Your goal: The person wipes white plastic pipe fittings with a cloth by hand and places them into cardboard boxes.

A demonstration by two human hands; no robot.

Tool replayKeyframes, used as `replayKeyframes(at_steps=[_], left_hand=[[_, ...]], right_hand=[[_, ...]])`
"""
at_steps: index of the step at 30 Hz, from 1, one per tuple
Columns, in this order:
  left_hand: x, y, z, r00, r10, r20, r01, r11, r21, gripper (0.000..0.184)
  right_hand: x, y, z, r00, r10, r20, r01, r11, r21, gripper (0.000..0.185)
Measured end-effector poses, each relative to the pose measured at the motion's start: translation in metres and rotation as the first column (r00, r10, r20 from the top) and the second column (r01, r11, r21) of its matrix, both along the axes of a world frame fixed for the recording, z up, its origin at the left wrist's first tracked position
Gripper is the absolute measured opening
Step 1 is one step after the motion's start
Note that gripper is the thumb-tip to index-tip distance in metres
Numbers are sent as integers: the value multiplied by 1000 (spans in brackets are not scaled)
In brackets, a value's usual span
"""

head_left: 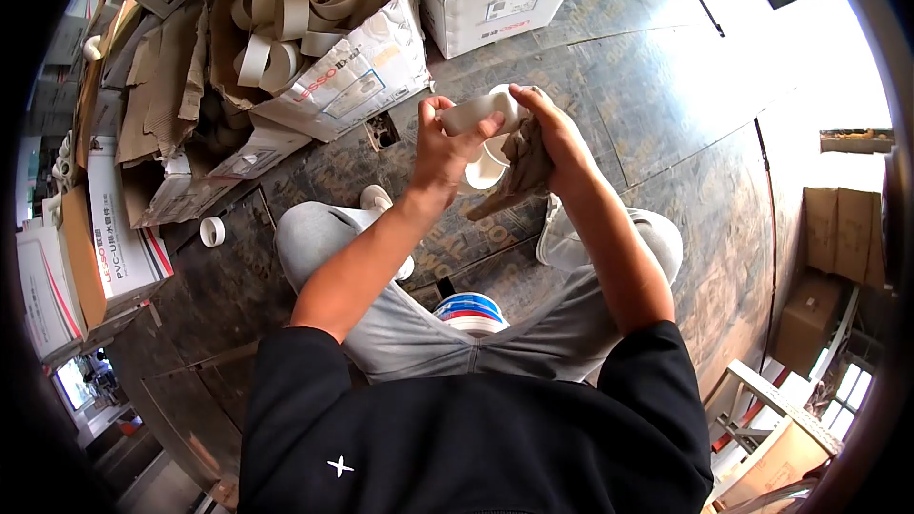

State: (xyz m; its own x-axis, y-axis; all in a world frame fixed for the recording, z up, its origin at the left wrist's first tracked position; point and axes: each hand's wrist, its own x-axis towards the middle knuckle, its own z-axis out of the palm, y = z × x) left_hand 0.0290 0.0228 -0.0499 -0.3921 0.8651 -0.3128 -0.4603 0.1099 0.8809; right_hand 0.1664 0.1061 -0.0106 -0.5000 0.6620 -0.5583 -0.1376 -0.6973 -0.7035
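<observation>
In front of my knees, a white PVC pipe fitting (468,115) is held between both hands. My left hand (443,148) is closed round its left end, thumb on the side wall. My right hand (562,138) grips the far right part and also has a crumpled brown rag (526,160) in it, which hangs down beside the fitting. Just below shows a round white opening (486,169); I cannot tell whether it belongs to the same fitting or to another piece. My right palm and the rag hide part of the fitting.
An open carton (381,71) full of white pipe rings stands at upper left, near a closed white box (505,0). A loose white ring (212,231) lies on the dark board floor (657,114). Between my thighs is a blue-and-white bucket (471,309). More cartons (124,219) stack up left.
</observation>
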Motion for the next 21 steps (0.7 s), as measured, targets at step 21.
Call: replayKeyframes(at_steps=[21], left_hand=[[21, -16, -29, 893, -165, -418, 155, 986, -59, 66]], right_hand=[[2, 3, -18, 988, -92, 120, 66, 976, 209, 45]])
